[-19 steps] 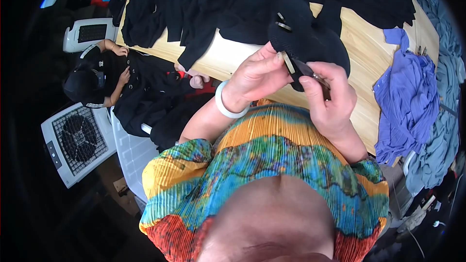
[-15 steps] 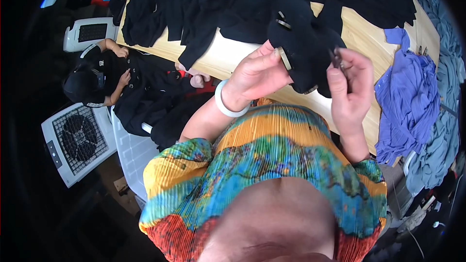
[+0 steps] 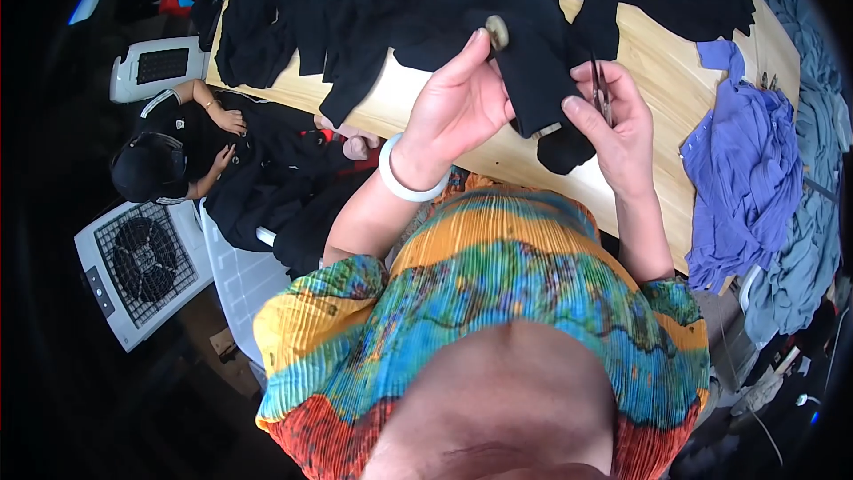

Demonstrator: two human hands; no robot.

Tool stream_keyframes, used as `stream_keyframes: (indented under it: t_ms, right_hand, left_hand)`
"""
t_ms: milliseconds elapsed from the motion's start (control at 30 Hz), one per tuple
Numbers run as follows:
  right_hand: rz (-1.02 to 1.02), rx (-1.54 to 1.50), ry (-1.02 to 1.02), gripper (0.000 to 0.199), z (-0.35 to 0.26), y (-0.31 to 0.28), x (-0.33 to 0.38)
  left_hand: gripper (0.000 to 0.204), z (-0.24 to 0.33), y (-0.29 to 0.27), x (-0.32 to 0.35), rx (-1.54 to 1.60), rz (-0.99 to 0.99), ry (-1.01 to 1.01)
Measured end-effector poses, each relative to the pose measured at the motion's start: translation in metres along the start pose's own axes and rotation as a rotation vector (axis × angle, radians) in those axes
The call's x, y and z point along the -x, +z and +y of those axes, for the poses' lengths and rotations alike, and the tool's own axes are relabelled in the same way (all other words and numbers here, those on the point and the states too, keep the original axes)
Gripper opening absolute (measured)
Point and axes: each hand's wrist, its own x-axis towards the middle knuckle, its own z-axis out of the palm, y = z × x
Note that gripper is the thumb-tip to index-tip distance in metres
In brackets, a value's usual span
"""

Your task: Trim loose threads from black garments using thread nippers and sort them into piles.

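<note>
The long wooden table (image 3: 657,80) with its pale top carries a wide heap of black cloth pieces (image 3: 373,0) across its far side, and a crumpled violet-blue garment (image 3: 746,169) hangs over its right end; below the left edge another person in black (image 3: 169,160) sits beside a white box fan (image 3: 142,267); in front of the wearer, a black knitted garment (image 3: 542,62) is lifted above the table edge; the left hand (image 3: 458,107) is closed in a pinch on it, thumb and fingers gripping just below a round pale button (image 3: 498,33); the right hand (image 3: 613,124) is closed around small dark metal snips (image 3: 599,89); half a second ago the snips were lower and close to the left fingers, now they stand upright and apart from the button, so I judge one cut is finished
</note>
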Motion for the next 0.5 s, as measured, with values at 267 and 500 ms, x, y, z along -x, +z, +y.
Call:
stream_keyframes:
  t_ms: [267,500]
  right_hand:
    - [0.209,-0.073,0.098,0.022,-0.014,0.002,-0.012]
    - [0.175,-0.011,0.063,0.020,-0.009,0.000,-0.016]
  left_hand:
    - [0.022,-0.026,-0.012,0.006,-0.723,0.281,0.085]
    - [0.012,-0.023,-0.013,0.006,-0.492,0.192,0.007]
